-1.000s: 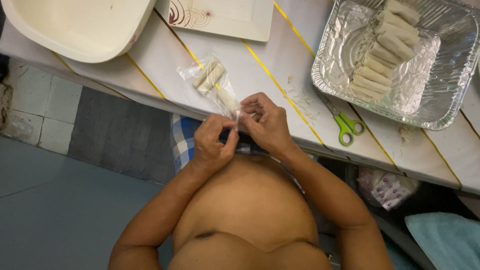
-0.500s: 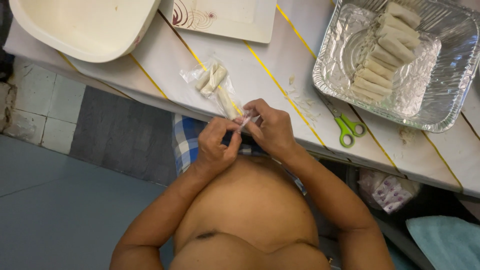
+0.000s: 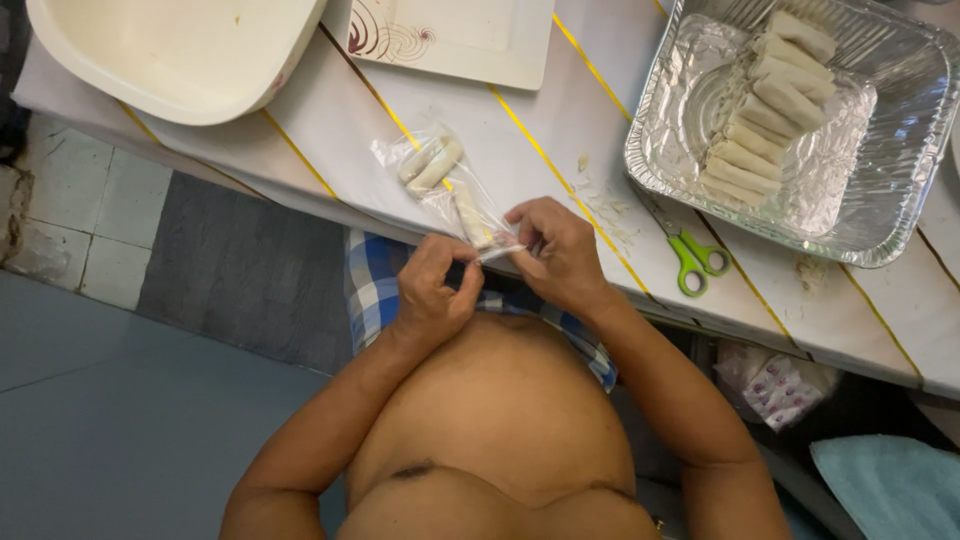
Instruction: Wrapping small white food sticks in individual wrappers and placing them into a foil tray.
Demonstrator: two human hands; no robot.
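1. The person sits at the edge of a white bench (image 3: 560, 130) crossed by thin yellow lines, both hands raised at its near edge.
2. The left hand (image 3: 435, 290) has its grip pressed together, thumb and fingers pinching the near end of a small clear plastic bag (image 3: 445, 185).
3. The right hand (image 3: 560, 250) sits at about 2 o'clock from the left, just beside it, its fingers closed on the same end of the bag.
4. The bag stretches away from the hands toward 11 o'clock and lies on the bench; a few pale rolled pastry sticks (image 3: 432, 165) show through it.
5. At 1 o'clock from the right hand, well apart, stands a rectangular silver foil tray (image 3: 900, 200) with a row of pale rolls (image 3: 765, 110) stacked along its middle.
6. A pair of green-handled scissors (image 3: 695, 262) lies between the right hand and the tray, near the tray's corner.
7. At 11 o'clock, at the far left corner of the bench, rests a large cream-coloured plastic basin (image 3: 160, 50).
8. Beside it, at 12 o'clock, lies a white square plate with a brown swirl pattern (image 3: 450, 35).
9. Crumbs (image 3: 600, 195) are scattered on the bench just beyond the right hand.
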